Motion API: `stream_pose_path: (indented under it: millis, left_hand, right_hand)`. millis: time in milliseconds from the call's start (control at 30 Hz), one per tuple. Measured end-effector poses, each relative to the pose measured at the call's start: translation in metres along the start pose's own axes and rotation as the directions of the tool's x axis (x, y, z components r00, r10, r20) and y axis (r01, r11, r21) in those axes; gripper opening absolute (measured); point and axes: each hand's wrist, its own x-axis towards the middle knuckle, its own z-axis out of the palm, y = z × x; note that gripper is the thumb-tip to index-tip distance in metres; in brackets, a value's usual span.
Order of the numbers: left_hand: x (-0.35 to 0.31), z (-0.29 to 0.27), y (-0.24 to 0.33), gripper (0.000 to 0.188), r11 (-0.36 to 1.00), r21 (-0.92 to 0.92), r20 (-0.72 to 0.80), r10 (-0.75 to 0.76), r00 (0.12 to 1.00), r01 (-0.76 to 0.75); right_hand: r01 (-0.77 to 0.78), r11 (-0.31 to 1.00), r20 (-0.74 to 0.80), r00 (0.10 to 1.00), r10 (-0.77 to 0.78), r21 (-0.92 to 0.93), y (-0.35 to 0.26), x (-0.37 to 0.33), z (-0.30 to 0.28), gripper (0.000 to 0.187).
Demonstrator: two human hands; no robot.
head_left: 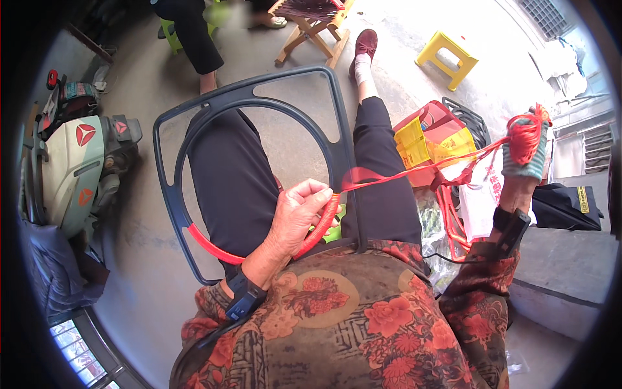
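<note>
A dark grey frame point(249, 96) with a round ring inside rests across my lap. The near part of the ring is wound with red strip point(214, 247). My left hand point(295, 217) grips the ring at its wrapped part, thumb pressing the strip. A taut red strip point(421, 170) runs from there to my right hand point(526, 152), raised out to the right. That hand wears a grey-green glove and has the red strip wound around it in several loops. Both wrists carry black bands.
A red and yellow bag point(433, 144) with more red strip lies on the ground at my right, beside a white bag point(483, 194). A yellow stool point(447, 58), a wooden folding stool point(314, 29) and a seated person's legs point(194, 39) are ahead. A scooter point(78, 165) stands at left.
</note>
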Motion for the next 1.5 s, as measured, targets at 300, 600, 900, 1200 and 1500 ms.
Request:
stream_pose_path:
  millis: [300, 600, 900, 1200, 1500]
  left_hand:
    - [0.004, -0.003, -0.008, 0.024, 0.999, -0.035, -0.021, -0.006, 1.000, 0.005]
    - [0.001, -0.003, -0.005, 0.021, 1.000, 0.002, 0.026, -0.022, 0.999, 0.022]
    - [-0.001, -0.014, -0.009, 0.025, 0.990, -0.137, 0.110, -0.028, 0.994, 0.043]
    - [0.002, -0.015, -0.009, 0.023, 0.986, -0.161, 0.157, -0.018, 0.987, 0.043]
    - [0.003, -0.016, -0.004, 0.029, 0.988, -0.147, 0.128, -0.036, 0.991, 0.054]
  right_hand:
    - [-0.250, 0.954, 0.358, 0.886, 0.295, -0.166, 0.068, -0.030, 0.083, 0.036]
    - [0.735, 0.134, 0.738, 0.616, 0.275, -0.664, 0.119, -0.138, 0.218, 0.055]
    - [-0.758, 0.368, 0.302, 0.234, 0.924, -0.538, 0.181, -0.111, 0.189, 0.045]
    - [-0.781, 0.624, 0.344, 0.579, 0.739, -0.024, 0.216, -0.092, 0.189, 0.030]
    - [-0.770, 0.532, 0.747, 0.574, 0.335, 0.353, 0.127, 0.006, 0.072, 0.034]
